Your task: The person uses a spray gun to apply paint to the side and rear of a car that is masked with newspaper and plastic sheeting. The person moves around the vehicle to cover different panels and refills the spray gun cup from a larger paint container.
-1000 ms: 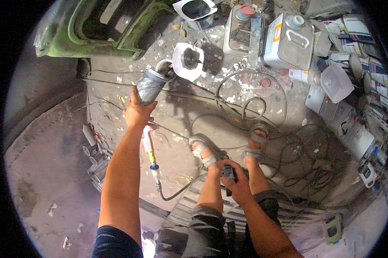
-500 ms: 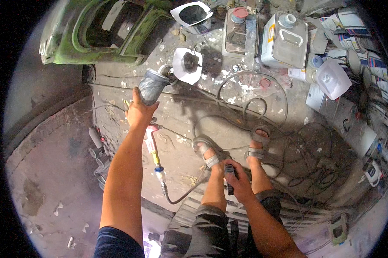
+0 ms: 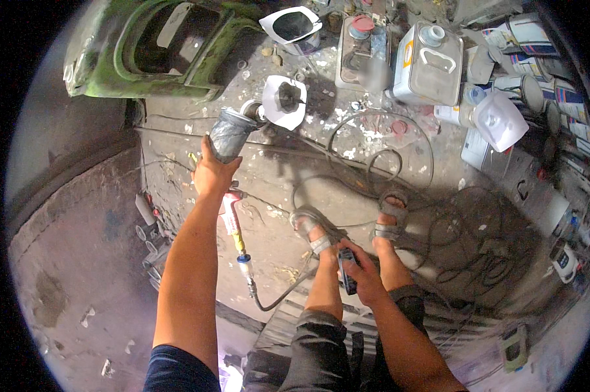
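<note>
My left hand [image 3: 215, 171] is closed around a grey, paint-smeared cup [image 3: 232, 137], held tilted with its rim up and to the right. A smaller round metal can [image 3: 251, 110] and a white paper piece with a dark middle [image 3: 284, 102] appear right beside that rim. Just below the hand is a spray gun [image 3: 230, 215] with a reddish body and a hose fitting; whether it joins the cup is hidden by my hand. Above my lap, my right hand [image 3: 365, 277] grips a small black handheld device [image 3: 348, 271], its exact kind unclear.
A green vehicle panel [image 3: 92, 59] stands at the far left. Metal cans [image 3: 427, 65] and a tin with a red cap [image 3: 361, 27] are at the back, with stacked tins [image 3: 530, 32] to the right. Hoses [image 3: 399, 176] coil over the floor by my sandalled feet.
The black device in my right hand has turned so more of its face shows. My left hand and the grey cup stay nearly in place. The view has shifted slightly.
</note>
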`<state>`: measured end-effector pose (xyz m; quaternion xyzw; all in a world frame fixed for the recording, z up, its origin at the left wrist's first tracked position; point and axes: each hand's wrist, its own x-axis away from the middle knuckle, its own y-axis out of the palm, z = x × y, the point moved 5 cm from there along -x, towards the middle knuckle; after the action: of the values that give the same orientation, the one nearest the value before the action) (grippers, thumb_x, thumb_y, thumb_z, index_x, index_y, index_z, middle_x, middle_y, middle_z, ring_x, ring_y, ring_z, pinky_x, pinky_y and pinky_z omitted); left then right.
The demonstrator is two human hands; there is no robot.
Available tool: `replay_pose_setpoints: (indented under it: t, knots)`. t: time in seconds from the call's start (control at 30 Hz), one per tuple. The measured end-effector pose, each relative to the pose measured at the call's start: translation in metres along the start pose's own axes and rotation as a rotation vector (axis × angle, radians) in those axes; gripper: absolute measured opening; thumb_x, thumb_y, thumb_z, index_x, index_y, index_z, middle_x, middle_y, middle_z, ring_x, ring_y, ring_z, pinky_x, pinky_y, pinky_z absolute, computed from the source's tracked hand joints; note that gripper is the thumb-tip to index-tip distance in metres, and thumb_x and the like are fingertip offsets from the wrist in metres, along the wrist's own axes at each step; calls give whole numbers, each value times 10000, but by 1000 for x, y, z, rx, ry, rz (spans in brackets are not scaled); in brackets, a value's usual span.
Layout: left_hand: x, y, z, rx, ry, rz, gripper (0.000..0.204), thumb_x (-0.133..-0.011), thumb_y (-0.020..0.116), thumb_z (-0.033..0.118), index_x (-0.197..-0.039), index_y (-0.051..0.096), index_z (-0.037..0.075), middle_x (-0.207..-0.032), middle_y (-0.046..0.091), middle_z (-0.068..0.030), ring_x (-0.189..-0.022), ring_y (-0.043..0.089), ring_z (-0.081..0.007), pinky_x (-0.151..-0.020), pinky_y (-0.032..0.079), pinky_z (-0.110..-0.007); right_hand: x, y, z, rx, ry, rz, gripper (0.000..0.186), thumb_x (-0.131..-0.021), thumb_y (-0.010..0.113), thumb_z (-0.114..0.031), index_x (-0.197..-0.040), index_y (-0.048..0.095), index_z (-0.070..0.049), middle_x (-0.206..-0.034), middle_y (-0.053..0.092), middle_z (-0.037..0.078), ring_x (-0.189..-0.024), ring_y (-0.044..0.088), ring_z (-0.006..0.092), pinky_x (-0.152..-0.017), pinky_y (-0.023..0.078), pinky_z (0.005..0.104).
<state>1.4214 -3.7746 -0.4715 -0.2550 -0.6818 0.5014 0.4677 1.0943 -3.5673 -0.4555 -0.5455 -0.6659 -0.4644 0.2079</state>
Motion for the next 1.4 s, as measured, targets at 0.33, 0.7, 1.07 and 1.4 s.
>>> replay_pose_setpoints:
  t: [0.33,0.7,1.07,1.4]
  knots:
    - [10,-24,-19,100,-71,-22,918,-627,712,421,-1340,208,137,-978,606,-213,-908,590,-361,-808,444,-419,28,22,10,-489,297,-209,430,-857,521,-296,-1217,458,-69,-1045,527,44,-923,511,122,-795,467,288]
    - [40,-75,-61,671,28,76,962,-572,776,366,-1318,234,92,-1053,560,-261,-964,569,-373,-819,457,-394,4,134,-39,-483,230,-371,621,-830,494,-403,-1298,345,-22,-1235,459,126,-1098,487,250,-880,437,400]
    - [102,-167,-115,1569,157,-150,920,-519,827,152,-1259,302,-1,-1168,468,-121,-1069,476,-216,-909,400,-348,21,292,-109,-558,421,-852,758,-729,604,-475,-1287,361,-22,-1216,449,193,-1063,508,286,-822,476,424]
    - [198,-119,-214,1662,-314,-175,462,-720,676,200,-1101,513,-4,-1055,548,-79,-940,532,-183,-815,439,-333,36,369,-126,-391,604,-980,771,-692,645,-438,-1229,384,50,-1146,485,193,-994,539,255,-810,480,381]
